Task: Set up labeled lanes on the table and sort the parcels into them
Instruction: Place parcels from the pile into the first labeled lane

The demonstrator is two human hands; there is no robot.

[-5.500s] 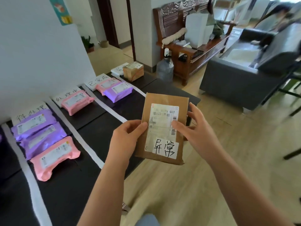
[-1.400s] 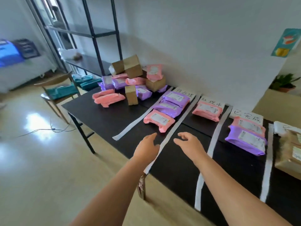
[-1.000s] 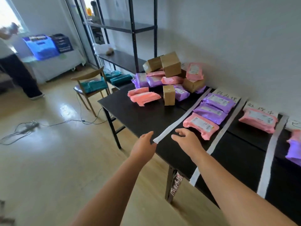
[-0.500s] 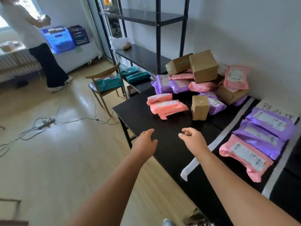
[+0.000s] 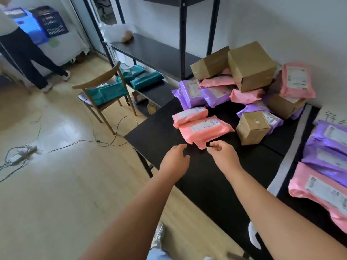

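Both hands empty, closing on the nearest pink parcel.

My left hand (image 5: 174, 160) hovers with fingers loosely spread and my right hand (image 5: 224, 156) with fingers lightly curled, neither holding anything, just short of the pink parcel (image 5: 204, 131) lying on the table (image 5: 206, 184) at the front of the unsorted pile. I should take it by both ends and lift it clear of the smaller pink parcel (image 5: 189, 115) touching its far edge. Its shipping label is too blurred to read, and the lane label (image 5: 331, 117) is cut off at the frame's edge.
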